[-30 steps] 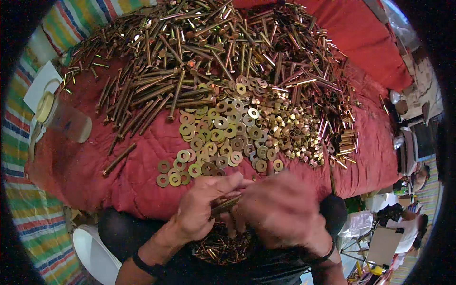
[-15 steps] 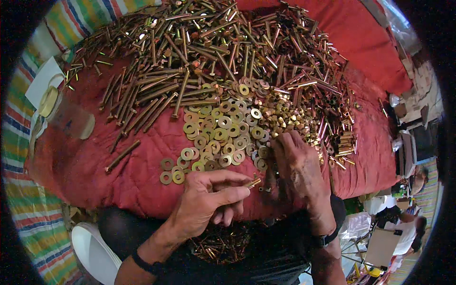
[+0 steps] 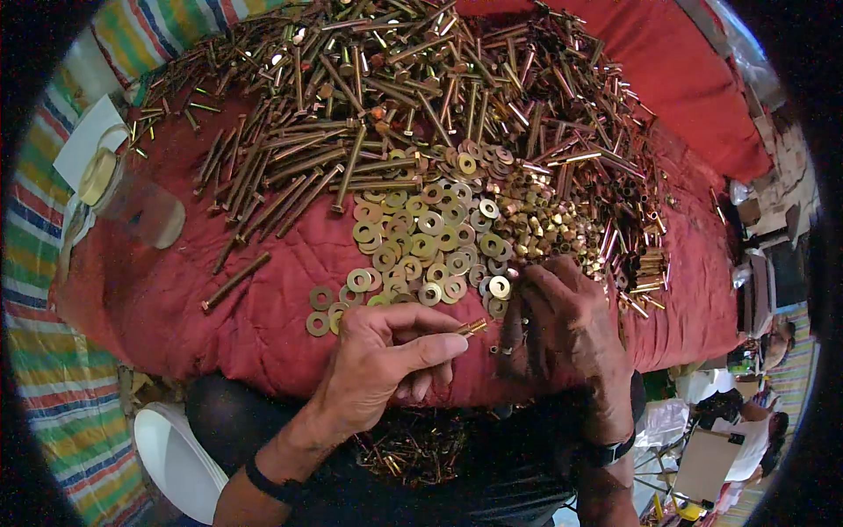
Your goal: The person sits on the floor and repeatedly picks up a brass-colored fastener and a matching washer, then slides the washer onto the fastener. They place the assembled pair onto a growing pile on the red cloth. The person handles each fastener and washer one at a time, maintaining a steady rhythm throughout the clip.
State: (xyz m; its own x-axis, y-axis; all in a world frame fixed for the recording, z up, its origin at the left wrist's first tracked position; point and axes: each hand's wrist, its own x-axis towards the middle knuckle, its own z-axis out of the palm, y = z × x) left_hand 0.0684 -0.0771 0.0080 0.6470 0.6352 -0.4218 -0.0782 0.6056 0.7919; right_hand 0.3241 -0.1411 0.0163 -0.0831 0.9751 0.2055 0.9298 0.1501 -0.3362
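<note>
My left hand point(image 3: 386, 356) pinches a short brass-coloured threaded piece point(image 3: 475, 328) between thumb and forefinger, its end pointing right; the rest of it is hidden in the fingers. At the near edge of the nut pile point(image 3: 546, 227), my right hand point(image 3: 569, 321) bends downward with curled fingers. Small shiny bits show by its fingertips, too small to name. Beside these fingers lies a bright washer point(image 3: 500, 287). Many flat washers point(image 3: 408, 237) spread over the red padded cloth point(image 3: 290, 307) in front of my left hand.
Long bolts point(image 3: 351, 97) heap across the far side, with metal sleeves point(image 3: 652, 268) at the right. One loose bolt point(image 3: 235, 283) lies left of the washers. A clear jar point(image 3: 145, 211) lies at the left edge. More small hardware point(image 3: 408, 452) sits in my lap.
The view has shifted slightly, so the piles appear farther right. My left hand's piece sits slightly higher in view. My right hand stays by the nuts, and the washer beside it now shines.
</note>
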